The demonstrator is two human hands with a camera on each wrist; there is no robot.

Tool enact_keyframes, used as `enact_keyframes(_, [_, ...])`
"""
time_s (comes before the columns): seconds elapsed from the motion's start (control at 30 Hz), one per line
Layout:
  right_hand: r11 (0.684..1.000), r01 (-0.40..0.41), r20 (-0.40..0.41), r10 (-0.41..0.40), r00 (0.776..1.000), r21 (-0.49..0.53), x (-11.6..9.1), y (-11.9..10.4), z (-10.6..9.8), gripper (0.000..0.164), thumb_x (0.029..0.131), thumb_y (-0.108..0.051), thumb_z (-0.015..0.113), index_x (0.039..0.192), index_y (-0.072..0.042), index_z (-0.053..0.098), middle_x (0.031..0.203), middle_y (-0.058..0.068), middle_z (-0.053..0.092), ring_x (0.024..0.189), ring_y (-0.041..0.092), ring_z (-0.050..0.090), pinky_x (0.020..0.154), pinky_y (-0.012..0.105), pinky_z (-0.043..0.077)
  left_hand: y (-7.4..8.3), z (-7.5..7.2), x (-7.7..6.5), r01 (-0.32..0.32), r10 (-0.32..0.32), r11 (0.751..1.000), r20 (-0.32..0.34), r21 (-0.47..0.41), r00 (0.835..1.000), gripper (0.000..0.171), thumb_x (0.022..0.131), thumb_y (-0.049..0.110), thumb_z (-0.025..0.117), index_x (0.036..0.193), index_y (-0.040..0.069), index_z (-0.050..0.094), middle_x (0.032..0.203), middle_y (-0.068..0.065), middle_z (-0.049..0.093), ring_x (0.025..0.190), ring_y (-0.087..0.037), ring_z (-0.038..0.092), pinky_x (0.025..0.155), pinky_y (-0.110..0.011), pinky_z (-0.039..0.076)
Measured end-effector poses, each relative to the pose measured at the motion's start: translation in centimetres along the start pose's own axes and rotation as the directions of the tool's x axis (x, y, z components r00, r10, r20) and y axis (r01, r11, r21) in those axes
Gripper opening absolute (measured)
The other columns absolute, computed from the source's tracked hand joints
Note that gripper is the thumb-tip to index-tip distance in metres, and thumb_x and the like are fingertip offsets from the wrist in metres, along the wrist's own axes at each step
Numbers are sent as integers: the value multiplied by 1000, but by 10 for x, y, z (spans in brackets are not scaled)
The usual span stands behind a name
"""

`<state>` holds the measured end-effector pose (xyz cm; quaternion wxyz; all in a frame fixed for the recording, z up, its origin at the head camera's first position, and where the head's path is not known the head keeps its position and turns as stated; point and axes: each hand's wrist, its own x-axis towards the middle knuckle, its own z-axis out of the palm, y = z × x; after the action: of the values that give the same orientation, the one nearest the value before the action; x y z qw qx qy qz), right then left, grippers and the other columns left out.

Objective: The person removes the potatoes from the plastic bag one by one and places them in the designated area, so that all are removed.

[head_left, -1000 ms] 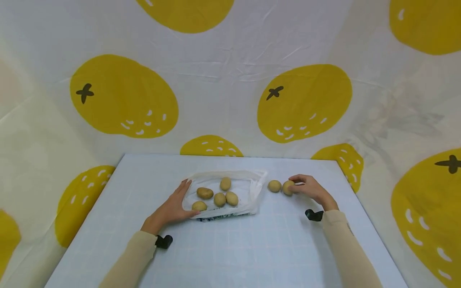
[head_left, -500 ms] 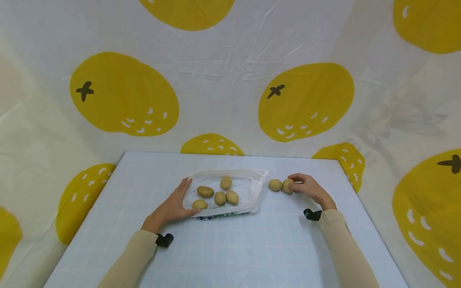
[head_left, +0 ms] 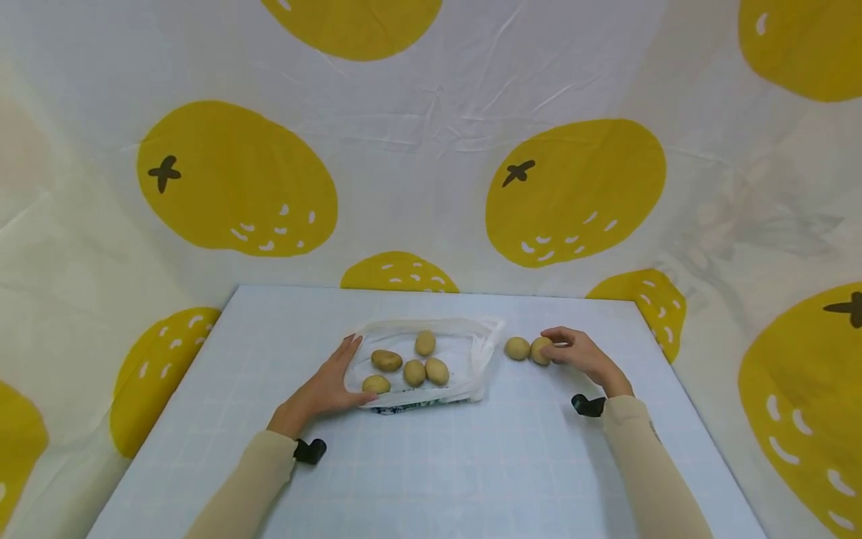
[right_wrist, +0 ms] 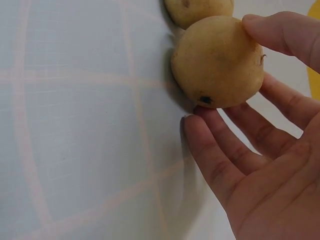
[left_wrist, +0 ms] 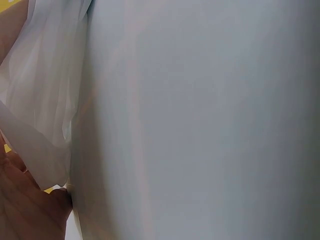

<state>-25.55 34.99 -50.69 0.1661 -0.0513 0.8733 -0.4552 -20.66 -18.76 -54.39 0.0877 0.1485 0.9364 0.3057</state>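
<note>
My left hand (head_left: 325,387) lies spread against the left end of a thin white plastic bag (head_left: 480,352), thumb along its front edge and fingers by its back-left corner. Several potatoes (head_left: 387,361) lie spread out within the bag's raised rim. The left wrist view shows the bag's creased plastic (left_wrist: 50,95) beside part of that hand (left_wrist: 30,205). To the right of the bag, my right hand (head_left: 584,355) holds a round potato (right_wrist: 217,62) between thumb and fingers, low over the table. A second potato (head_left: 517,348) touches or nearly touches it on the left.
A pale checked cloth (head_left: 431,464) covers the table. Dark green print (head_left: 417,406) shows along the bag's front edge. Behind the table hangs a white curtain (head_left: 411,172) with large yellow fruit shapes.
The view shifts slightly. Both hands, the bag and the potatoes keep the same places relative to one another.
</note>
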Motion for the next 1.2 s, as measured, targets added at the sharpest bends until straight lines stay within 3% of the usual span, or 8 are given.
enact_keyframes(0.27, [1000,-6,3,6,1000,15,1,2,-1,61,98,-31,71,147,-1,51,146,26,53,111,26,63,92,35,54,-1,3,1,-8,8,1000,-18,3,1000,124,76,73,76,167,17,13,173,-17,9,157,-45,19,118,-69,29])
enact_keyframes(0.73, [998,2,-9,-3,1000,-61,-1,-9,1,60,99,-32,69,145,1,52,145,26,55,115,31,62,92,39,56,6,-2,-4,-31,31,1000,-29,6,999,122,78,68,79,167,15,14,172,-19,11,155,-46,21,117,-69,30])
enact_keyframes(0.87, [996,11,-18,-12,1000,-91,-1,-11,-1,61,98,-34,69,146,0,52,147,25,54,126,39,59,100,47,55,6,-2,-4,-16,16,1000,-23,2,1000,122,78,67,79,167,16,14,173,-18,10,156,-46,20,117,-69,30])
enact_keyframes(1.0, [989,16,-28,-20,999,-144,-2,-17,-2,62,99,-37,66,147,-1,50,151,23,51,137,46,49,110,61,44,7,-2,-3,-3,3,1000,-18,0,1000,122,77,68,79,167,16,14,173,-18,10,156,-46,20,117,-70,30])
enact_keyframes(1.2, [964,6,-79,-28,996,-266,-5,-39,3,65,100,-36,65,151,0,45,155,27,45,141,52,39,113,70,35,5,-1,-2,3,-3,1000,-12,1,1000,123,76,69,79,167,17,14,173,-19,9,156,-46,20,117,-70,30])
